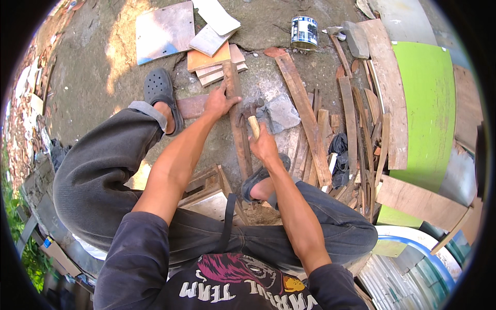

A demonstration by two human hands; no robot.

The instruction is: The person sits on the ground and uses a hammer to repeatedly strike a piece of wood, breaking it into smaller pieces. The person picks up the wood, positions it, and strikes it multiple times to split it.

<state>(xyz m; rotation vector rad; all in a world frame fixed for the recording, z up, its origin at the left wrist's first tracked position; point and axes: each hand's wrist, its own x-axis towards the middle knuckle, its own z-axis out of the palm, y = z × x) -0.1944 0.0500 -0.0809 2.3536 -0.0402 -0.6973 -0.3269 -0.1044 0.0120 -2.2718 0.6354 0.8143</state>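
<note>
My left hand point(221, 102) is closed round a long, narrow wooden plank point(239, 139) that runs up and down in front of me. A light wooden handle point(254, 125) sticks up out of my closed right hand point(265, 145); it looks like a hammer's, with a dark head just beyond it beside the plank. A broken grey concrete block point(282, 112) lies right of the plank. Under my left wrist, a short reddish-brown board point(191, 107) reaches left from the plank toward my left clog point(161, 90).
Small boards point(211, 60) and a wide panel point(165, 31) lie ahead on the ground. A paint can point(304, 33) stands at the far right. Loose wood strips point(305, 116) and a green panel point(424, 113) are on the right. A wooden frame point(209, 188) sits between my legs.
</note>
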